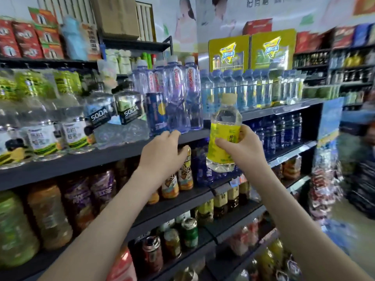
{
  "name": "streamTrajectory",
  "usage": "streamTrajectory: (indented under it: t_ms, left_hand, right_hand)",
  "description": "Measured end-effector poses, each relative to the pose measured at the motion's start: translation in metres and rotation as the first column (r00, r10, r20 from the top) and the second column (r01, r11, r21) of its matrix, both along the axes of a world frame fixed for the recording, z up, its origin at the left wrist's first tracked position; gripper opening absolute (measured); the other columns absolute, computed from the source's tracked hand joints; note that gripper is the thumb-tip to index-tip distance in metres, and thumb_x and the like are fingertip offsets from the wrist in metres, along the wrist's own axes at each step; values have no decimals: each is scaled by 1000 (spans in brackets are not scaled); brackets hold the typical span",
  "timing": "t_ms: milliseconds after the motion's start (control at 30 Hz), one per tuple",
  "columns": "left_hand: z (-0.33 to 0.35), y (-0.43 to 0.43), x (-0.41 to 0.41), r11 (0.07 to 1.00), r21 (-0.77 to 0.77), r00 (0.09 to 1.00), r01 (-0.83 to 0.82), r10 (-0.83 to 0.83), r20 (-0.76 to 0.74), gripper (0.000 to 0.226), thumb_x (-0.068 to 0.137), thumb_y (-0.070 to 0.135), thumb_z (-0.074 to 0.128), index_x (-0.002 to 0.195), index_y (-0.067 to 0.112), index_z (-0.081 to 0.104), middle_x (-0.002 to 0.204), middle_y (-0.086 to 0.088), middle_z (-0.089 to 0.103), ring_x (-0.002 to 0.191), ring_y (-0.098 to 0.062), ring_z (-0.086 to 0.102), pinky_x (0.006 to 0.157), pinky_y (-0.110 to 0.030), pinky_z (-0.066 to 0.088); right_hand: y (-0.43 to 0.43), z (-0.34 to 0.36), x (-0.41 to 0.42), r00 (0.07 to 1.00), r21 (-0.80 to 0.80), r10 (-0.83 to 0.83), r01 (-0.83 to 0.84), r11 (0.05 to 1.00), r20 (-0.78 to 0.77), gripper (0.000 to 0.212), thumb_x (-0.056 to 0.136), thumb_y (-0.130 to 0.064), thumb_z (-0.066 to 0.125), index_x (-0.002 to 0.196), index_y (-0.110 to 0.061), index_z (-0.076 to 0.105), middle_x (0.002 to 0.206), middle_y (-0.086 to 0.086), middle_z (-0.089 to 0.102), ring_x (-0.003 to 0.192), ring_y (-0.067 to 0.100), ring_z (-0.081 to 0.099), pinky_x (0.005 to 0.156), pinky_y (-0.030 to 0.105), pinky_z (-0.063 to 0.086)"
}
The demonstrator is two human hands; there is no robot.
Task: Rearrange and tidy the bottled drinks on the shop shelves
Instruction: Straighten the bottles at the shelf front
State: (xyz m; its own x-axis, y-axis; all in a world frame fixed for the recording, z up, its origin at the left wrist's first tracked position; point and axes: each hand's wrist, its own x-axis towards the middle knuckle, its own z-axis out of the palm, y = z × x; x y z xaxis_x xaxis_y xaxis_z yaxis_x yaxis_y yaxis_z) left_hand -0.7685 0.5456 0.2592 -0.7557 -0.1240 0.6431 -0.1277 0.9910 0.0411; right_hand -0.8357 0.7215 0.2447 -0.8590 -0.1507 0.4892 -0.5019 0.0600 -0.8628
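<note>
Two bare arms (113, 220) reach for the shelf (71, 165). The right hand (241, 147) has its fingers wrapped round a yellow-labelled bottle (223, 138). At nine o'clock, the left hand (162, 153) curls at the lip, grip unclear. The bottle is best set upright, label outward.

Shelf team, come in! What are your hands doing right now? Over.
Right hand holds yellow-label bottle upright, not shelved. Left hand at shelf edge below purple bottles, grip unclear. Blue can stands beside them.
</note>
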Motion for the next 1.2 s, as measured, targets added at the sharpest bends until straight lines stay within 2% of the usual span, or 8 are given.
streamTrajectory:
  t_ms: [100,267,433,600,700,900,1100,1200]
  left_hand:
    - [2,28,-56,999,-9,999,49,-49,13,43,97,44,42,131,19,45,114,-2,55,104,-21,54,68,-29,40]
    - [2,91,-142,993,-27,993,114,-113,46,44,97,43,43,133,18,44,121,-4,54,112,-24,53,78,-36,46]
    - [-4,163,-217,988,-17,985,152,-150,80,47,98,43,41,136,17,42,124,-5,53,110,-23,53,73,-32,45]
    - [-18,242,-285,994,36,991,100,-103,81,47,98,44,40,136,16,42,124,-5,52,112,-23,51,78,-36,46]
    - [-22,287,-321,995,92,994,48,-57,97,49,98,43,40,138,17,40,127,-6,50,116,-24,48,82,-36,45]
    - [-12,337,-376,994,111,999,-13,9,41,48,98,40,43,138,14,40,130,-7,47,121,-24,42,93,-34,40]
    - [10,342,-447,988,19,984,-153,154,-88,57,96,40,44,144,10,32,138,-10,45,127,-28,38,108,-34,28]
    - [21,337,-491,966,-1,954,-257,254,-160,64,94,45,45,144,8,30,140,-13,44,131,-32,32,111,-41,21]
  right_hand:
    - [27,4,-46,999,28,-44,45,999,-17,28,80,-25,74,96,-33,53,92,1,68,86,22,67,77,42,57]
    - [91,7,-114,993,28,-118,119,993,-23,27,80,-25,75,98,-28,55,85,-5,66,73,12,64,62,24,54]
    - [172,0,-183,984,19,-178,178,984,2,26,78,-24,76,96,-27,58,89,6,70,83,30,67,73,45,59]
    - [262,-9,-253,981,37,-194,194,980,-2,33,77,-27,76,103,-21,57,93,8,69,87,33,66,75,49,57]
    - [310,-15,-295,987,46,-159,158,986,27,34,76,-29,77,105,-22,59,91,7,69,83,33,67,72,52,57]
    - [366,-15,-364,994,4,-99,99,995,38,35,78,-24,77,109,-22,60,91,-2,70,80,17,68,76,43,59]
    - [385,-9,-431,999,-42,-37,36,998,-3,32,79,-25,77,103,-30,58,90,-7,68,80,12,66,71,31,56]
    - [389,-4,-471,999,-59,-7,5,998,-35,31,79,-26,77,103,-32,57,89,-10,68,78,6,65,65,23,52]
